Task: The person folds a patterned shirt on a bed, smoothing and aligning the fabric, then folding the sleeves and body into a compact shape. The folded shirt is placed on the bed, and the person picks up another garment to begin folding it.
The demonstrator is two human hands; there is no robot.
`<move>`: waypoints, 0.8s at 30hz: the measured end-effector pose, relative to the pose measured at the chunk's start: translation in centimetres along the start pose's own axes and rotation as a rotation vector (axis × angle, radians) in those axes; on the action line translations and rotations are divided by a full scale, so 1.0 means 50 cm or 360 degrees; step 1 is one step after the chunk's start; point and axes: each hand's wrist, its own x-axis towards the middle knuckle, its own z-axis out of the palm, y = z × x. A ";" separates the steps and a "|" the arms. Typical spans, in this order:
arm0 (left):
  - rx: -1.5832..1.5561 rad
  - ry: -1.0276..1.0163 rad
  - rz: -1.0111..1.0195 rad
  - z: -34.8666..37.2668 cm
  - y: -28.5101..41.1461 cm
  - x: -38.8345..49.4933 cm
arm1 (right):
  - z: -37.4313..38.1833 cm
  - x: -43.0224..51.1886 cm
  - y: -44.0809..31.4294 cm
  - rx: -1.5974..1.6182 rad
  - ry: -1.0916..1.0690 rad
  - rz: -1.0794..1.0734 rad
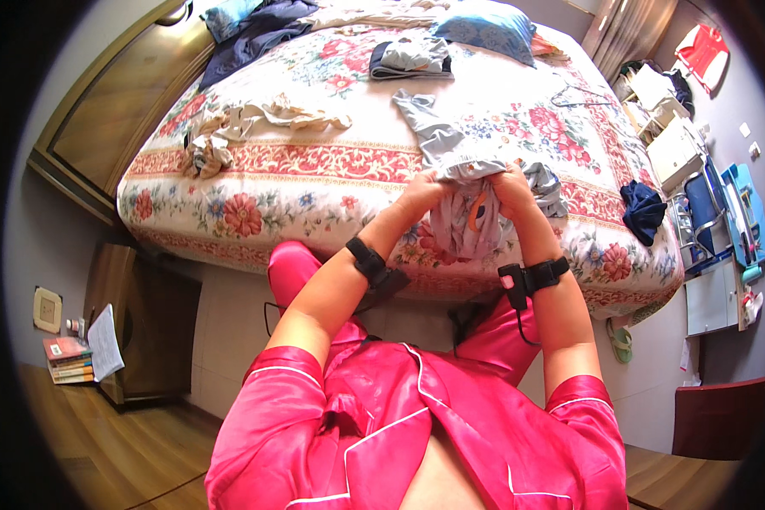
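A light grey garment (462,213) with an orange and dark print hangs bunched between my two hands at the near edge of the bed. My left hand (428,191) grips its gathered upper edge on one side. On the other side, my right hand (513,190) is closed on the same edge. One long grey leg or sleeve (428,124) stretches away over the bedspread, and another crumpled part lies just right of my right hand. Farther back rests a folded stack of grey and dark clothes (413,57).
The floral bedspread (242,213) carries a crumpled cream garment (261,119) at left, a navy cloth (642,210) at right, a wire hanger (580,95) and a blue pillow (484,30). Books (70,363) stand at lower left. A green slipper (621,342) lies on the floor.
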 end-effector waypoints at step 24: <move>0.0949 0.0268 -0.0117 -0.073 0.002 0.028 | -0.045 -0.010 -0.114 -0.0119 0.0101 0.0135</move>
